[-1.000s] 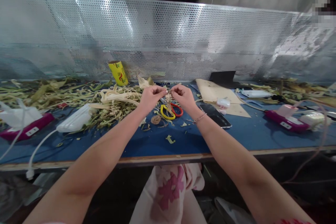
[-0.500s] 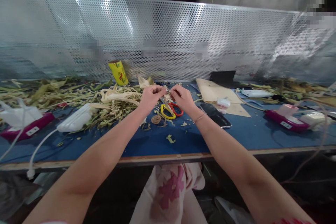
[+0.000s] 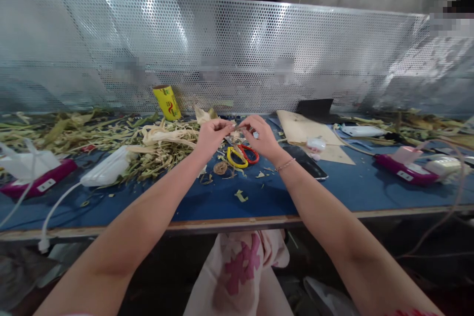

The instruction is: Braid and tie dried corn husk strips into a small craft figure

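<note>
My left hand (image 3: 213, 134) and my right hand (image 3: 260, 136) meet above the blue table (image 3: 207, 202), fingertips close together. Both are closed in a pinch on something small and pale that I cannot make out. Just below them lie scissors with one yellow and one red handle (image 3: 237, 157). A small coil of brown twine (image 3: 220, 168) sits left of the scissors. Beside my left hand is a heap of dried, shredded husks (image 3: 166, 150). To the right of my right wrist lies a dark phone (image 3: 305, 162).
A yellow tube (image 3: 167, 102) stands behind the heap, by a perforated metal screen (image 3: 244, 49). White adapters, purple power strips (image 3: 407, 170) and cables lie at both sides. Brown paper (image 3: 307, 131) and a small white packet (image 3: 316, 144) are at right.
My right hand has shifted slightly and its fingers have spread and turned a little at the fingertips. My left hand has hardly moved.
</note>
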